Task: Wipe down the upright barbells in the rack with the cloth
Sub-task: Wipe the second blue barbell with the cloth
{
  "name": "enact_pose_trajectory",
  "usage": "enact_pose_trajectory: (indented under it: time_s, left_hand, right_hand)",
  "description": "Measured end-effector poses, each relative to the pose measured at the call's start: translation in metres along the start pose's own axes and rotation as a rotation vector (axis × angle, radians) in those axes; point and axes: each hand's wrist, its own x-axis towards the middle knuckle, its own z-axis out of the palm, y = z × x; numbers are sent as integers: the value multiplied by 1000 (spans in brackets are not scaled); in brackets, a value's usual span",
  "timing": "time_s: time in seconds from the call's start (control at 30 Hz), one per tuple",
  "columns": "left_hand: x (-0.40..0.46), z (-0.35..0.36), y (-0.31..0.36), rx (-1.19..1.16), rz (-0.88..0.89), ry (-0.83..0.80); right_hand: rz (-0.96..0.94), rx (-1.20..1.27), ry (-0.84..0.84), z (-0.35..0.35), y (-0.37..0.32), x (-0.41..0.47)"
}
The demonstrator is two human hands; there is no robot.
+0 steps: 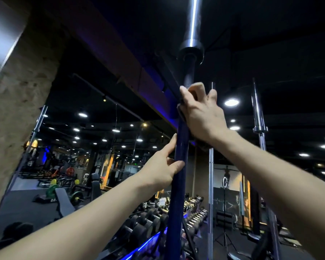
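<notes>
the left hand (161, 166) clamps the upright dark blue steel barbell (177, 194) to steady it; above, the right hand (201, 113) wraps a dark cloth (181, 111) round the shaft, near its collar.

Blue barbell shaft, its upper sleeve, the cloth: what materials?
Blue barbell shaft: likely metal with glossy blue coating; faint sheen. Upper sleeve: polished steel or chrome; bright streak. Cloth: dark soft fabric, mostly hidden under the right hand; weave unclear.
</notes>
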Motion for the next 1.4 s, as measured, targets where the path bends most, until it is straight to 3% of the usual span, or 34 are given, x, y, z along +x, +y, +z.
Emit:
enact_pose_trajectory:
  time_s: [0.17, 0.33, 0.63, 1.0, 1.17, 1.33, 1.4]
  left_hand:
    - [2, -4, -1, -2, 0, -23]
    - [-1, -3, 0, -37, 16, -15]
    - [6, -6, -7, -45, -21, -37]
    - [-6, -1, -7, 49, 52, 19]
    - [-36, 5, -13, 82, -50, -38]
    - [-49, 13, -14, 83, -42, -12]
    - [-48, 14, -15, 72, -66, -1]
  right_hand:
    - [84, 56, 4, 8, -6, -11]
    - [-92, -23, 37, 9, -18, -74]
    - [155, 147, -3, 0, -2, 37]
    - [19, 197, -114, 7, -19, -73]
    - [-32, 251, -104, 8, -25, -110]
    - [-14, 304, -186, -2, -29, -135]
    - [-6, 363, -110, -8, -26, -124]
